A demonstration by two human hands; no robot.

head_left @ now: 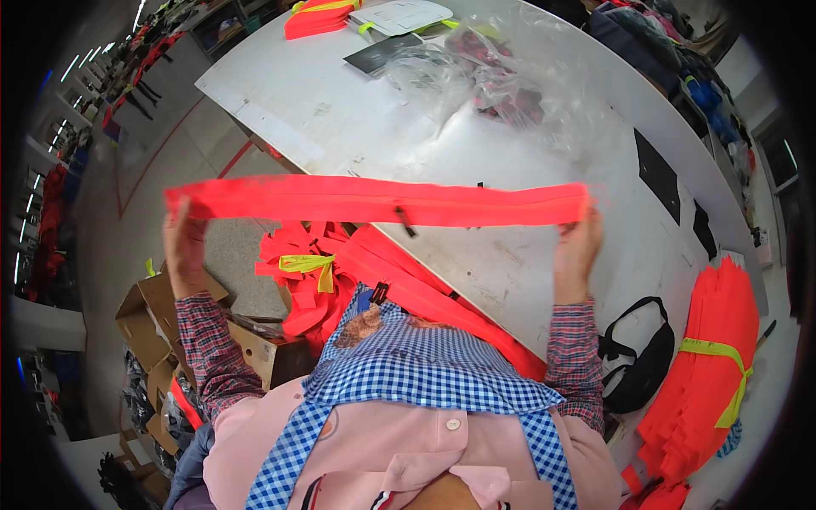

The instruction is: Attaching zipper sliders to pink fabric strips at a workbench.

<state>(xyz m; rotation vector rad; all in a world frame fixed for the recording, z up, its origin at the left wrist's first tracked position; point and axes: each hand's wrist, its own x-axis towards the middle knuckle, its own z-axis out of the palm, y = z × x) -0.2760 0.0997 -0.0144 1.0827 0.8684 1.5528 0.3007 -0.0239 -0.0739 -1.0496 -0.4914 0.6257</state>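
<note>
A long, flat, bright orange-red zipper (340,201) is stretched level between my hands, above the table's near edge. A faint line runs along its length, and a dark pull seems to hang near its middle. My left hand (184,242) pinches the left end, its arm raised over the floor side. Over the table, my right hand (579,251) is closed on the other end; motion blurs that end a little. Below the zipper, a heap of similar orange-red strips (297,246), tied with a yellow band (308,264), hangs by my checked apron (425,357).
The white table (340,127) carries clear plastic bags (501,85), orange-red pieces (319,19) and black sheets (656,174). At right lie a black strapped bag (636,357) and a large tied orange-red bundle (701,365). Cardboard boxes (153,331) stand at lower left.
</note>
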